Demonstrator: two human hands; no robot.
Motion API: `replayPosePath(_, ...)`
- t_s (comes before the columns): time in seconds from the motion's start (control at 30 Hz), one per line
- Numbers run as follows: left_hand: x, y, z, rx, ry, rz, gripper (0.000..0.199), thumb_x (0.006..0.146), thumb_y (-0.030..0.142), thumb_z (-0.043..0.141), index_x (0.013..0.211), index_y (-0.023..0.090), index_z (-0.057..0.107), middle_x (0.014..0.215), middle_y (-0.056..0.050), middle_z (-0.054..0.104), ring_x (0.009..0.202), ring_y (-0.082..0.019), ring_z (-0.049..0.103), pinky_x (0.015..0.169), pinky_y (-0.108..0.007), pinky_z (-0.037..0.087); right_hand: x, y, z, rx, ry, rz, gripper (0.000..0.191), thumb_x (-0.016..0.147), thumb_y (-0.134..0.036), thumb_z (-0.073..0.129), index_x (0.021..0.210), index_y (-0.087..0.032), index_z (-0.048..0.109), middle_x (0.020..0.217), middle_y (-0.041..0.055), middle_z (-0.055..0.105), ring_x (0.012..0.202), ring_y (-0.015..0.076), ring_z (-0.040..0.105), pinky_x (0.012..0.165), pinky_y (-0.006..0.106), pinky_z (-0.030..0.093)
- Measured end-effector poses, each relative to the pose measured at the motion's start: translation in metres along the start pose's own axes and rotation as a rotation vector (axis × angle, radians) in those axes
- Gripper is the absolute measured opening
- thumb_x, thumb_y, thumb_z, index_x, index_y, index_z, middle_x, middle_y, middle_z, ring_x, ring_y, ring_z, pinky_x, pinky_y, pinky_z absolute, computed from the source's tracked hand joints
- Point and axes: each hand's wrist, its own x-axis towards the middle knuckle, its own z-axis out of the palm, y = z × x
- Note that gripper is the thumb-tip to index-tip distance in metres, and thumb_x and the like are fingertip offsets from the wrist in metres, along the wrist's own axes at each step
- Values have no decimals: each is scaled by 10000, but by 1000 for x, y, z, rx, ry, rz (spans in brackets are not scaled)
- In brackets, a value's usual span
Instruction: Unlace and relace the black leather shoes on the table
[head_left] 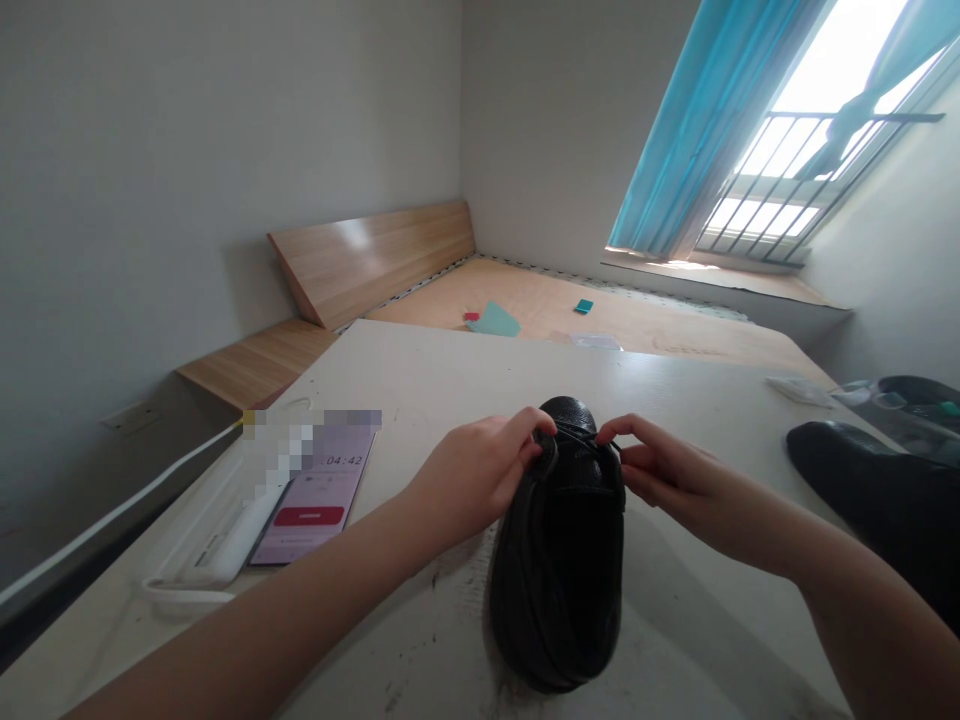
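A black lace-up shoe (pixel 559 640) rests on the white table with its opening toward me and its toe pointing away. Thin black shoelaces (pixel 576 436) cross over its upper part. On the shoe's left side, my left hand (pixel 487 465) is closed, its thumb and fingers pinching at the lace and eyelet edge. Across from it, my right hand (pixel 664 468) pinches the lace near the right eyelets. The lace ends are partly hidden by the fingers.
A phone (pixel 319 500) lies at the left beside a white power strip (pixel 225 530) with a cable. Another black shoe (pixel 847 470) sits at the right edge near a plastic bag (pixel 799 390). Beyond the white table (pixel 420 370) is a bed (pixel 637 320) holding small papers.
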Motion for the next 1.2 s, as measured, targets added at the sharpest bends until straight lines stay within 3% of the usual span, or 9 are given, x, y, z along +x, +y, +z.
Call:
replayPosePath(0.17, 4, 0, 3, -26, -32, 110, 335, 915, 150, 372, 1194, 228, 539, 1141, -43, 656, 1048, -196, 596, 906, -335, 456, 0, -5, 1, -89, 4, 17, 303, 961, -508, 330, 1084, -262, 460, 791, -7, 530, 727, 160, 454, 697, 295, 395)
replayPosePath(0.27, 4, 6, 1, -43, -37, 93, 342, 907, 127, 330, 1167, 193, 543, 1120, -53, 651, 1037, -190, 589, 922, -338, 452, -4, -13, 5, -13, 51, 27, 323, 967, -525, 291, 1071, -271, 462, 897, 3, 545, 833, 170, 490, 804, 312, 412)
replayPosePath(0.33, 3, 11, -1, -33, -44, 67, 297, 932, 211, 333, 1146, 188, 537, 1084, -61, 649, 1008, -206, 592, 897, -361, 464, -7, -19, 8, 47, 59, 58, 343, 962, -543, 283, 1073, -279, 471, 958, 9, 564, 918, 184, 510, 853, 322, 414)
replayPosePath(0.4, 3, 16, -1, 7, -50, 43, 282, 925, 327, 396, 1135, 193, 528, 1051, -67, 645, 978, -229, 591, 861, -382, 476, -10, -25, 12, 44, 66, 104, 322, 948, -534, 321, 1083, -285, 474, 1010, 12, 585, 975, 202, 524, 853, 331, 421)
replayPosePath(0.47, 3, 18, 0, 79, -49, 28, 279, 894, 322, 439, 1124, 189, 524, 1013, -73, 637, 953, -238, 587, 841, -388, 482, -11, -29, 15, -6, 102, 141, 257, 934, -457, 358, 1089, -285, 471, 1050, 16, 601, 996, 216, 535, 827, 340, 427)
replayPosePath(0.67, 7, 23, 3, 240, -38, -45, 282, 837, 147, 369, 1046, 169, 557, 915, -77, 631, 910, -235, 591, 840, -383, 485, -11, -35, 27, -256, 241, 218, 182, 859, -245, 327, 965, -248, 475, 833, 10, 605, 795, 201, 560, 717, 334, 407)
replayPosePath(0.83, 8, 28, -1, 286, -22, -123, 229, 817, 153, 420, 967, 199, 586, 870, -52, 668, 848, -237, 632, 744, -357, 492, -10, -40, 26, -465, 262, 178, 82, 822, -201, 391, 867, -226, 455, 735, 3, 573, 662, 175, 531, 614, 283, 355)
replayPosePath(1.0, 10, 31, -5, 303, -57, -162, 194, 847, 163, 437, 958, 220, 585, 833, -31, 694, 767, -231, 665, 661, -335, 479, -9, -41, 22, -516, 240, 177, 62, 818, -196, 433, 855, -223, 474, 730, 1, 579, 644, 168, 527, 597, 271, 339)
replayPosePath(1.2, 14, 40, -5, 410, -84, -162, 218, 849, 119, 405, 985, 190, 560, 814, -56, 698, 737, -242, 681, 609, -325, 483, -12, -37, 29, -532, 314, 143, 78, 905, -249, 381, 888, -222, 453, 710, 2, 573, 613, 172, 517, 577, 284, 326)
